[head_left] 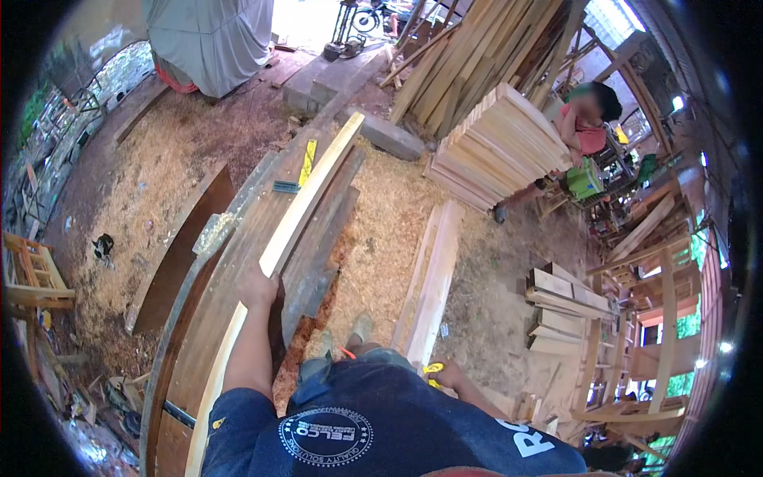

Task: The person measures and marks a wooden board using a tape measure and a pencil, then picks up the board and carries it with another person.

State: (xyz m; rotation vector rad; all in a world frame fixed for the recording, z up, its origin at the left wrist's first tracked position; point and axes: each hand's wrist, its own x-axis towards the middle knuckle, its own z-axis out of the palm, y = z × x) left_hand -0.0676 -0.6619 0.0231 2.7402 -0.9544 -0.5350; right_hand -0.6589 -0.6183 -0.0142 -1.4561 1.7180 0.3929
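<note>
A long pale wooden plank (314, 195) runs along the dark wooden workbench (208, 318), from the far end back past my left side. My left hand (258, 288) is closed around the plank about midway along it. Low beside my right hip, my right hand (451, 374) is closed on a small yellow object (432, 374); its exact kind is not clear. Farther up the bench lie a yellow strip (307, 162) with dark markings and a small dark green box (286, 187), both left of the plank.
Pale planks (435, 274) lie on the sawdust-covered floor to my right. Beyond them stands a tall stack of boards (501, 151), with a person (586, 119) behind it. Short timber pieces (568, 306) lie at right. A grey-covered bulky shape (211, 44) stands far left.
</note>
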